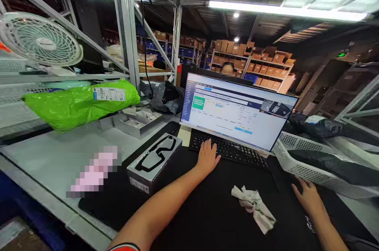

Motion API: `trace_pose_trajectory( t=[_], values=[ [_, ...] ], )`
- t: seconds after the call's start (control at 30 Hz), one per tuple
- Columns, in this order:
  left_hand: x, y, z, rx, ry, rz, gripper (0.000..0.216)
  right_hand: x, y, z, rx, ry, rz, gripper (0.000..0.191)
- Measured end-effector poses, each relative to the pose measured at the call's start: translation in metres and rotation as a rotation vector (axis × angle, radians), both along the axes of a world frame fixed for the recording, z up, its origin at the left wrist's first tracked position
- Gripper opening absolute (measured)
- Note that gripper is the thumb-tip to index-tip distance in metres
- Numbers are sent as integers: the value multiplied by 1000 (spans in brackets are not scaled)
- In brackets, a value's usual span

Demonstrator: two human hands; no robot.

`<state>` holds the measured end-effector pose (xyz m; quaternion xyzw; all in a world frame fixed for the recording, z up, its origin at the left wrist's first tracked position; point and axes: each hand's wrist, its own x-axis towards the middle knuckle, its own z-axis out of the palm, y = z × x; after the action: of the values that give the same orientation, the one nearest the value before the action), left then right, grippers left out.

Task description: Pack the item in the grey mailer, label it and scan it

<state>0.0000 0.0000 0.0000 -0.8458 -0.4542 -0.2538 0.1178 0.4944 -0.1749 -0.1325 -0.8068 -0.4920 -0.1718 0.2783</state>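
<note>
Warehouse shelving stacked with cartons fills the background, and up front one black mat (213,211) covers the surface. Two hands in play. Left hand (207,158) lies flat at the left end of the one keyboard (233,151), which sits on the mat just under the single monitor (237,111); grip open, fingers spread on the keys, holding nothing. Right hand (308,196) is palm-down on the mat just beside one white basket (308,160); grip looks open, though I cannot tell whether anything sits beneath it. One crumpled cloth (254,208) lies between the hands. One grey box (155,159) rests left of the left forearm. One green parcel (79,103) and one fan (41,40) sit on the left. Screen text is too small to read, the keyboard's far edge hides behind the monitor, a pink thing (94,172) is blurred out, and the right forearm is cut off.
</note>
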Motion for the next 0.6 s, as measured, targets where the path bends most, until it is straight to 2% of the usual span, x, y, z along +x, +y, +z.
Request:
trace_pose_trajectory(
  t=[0.17, 0.27, 0.43, 0.6],
  values=[
    [-5, 22, 2, -7, -71, 56, 51, 7, -1, -4, 35, -20, -6, 67],
    [-13, 29, 3, -19, -109, 84, 49, 6, -3, -3, 50, -25, -11, 68],
    [-15, 27, -1, -85, -136, 57, 46, 3, -5, 0, 53, -19, 13, 66],
    [-12, 23, -1, -74, -118, 35, 48, 1, -6, 1, 61, 8, -22, 64]
  ],
)
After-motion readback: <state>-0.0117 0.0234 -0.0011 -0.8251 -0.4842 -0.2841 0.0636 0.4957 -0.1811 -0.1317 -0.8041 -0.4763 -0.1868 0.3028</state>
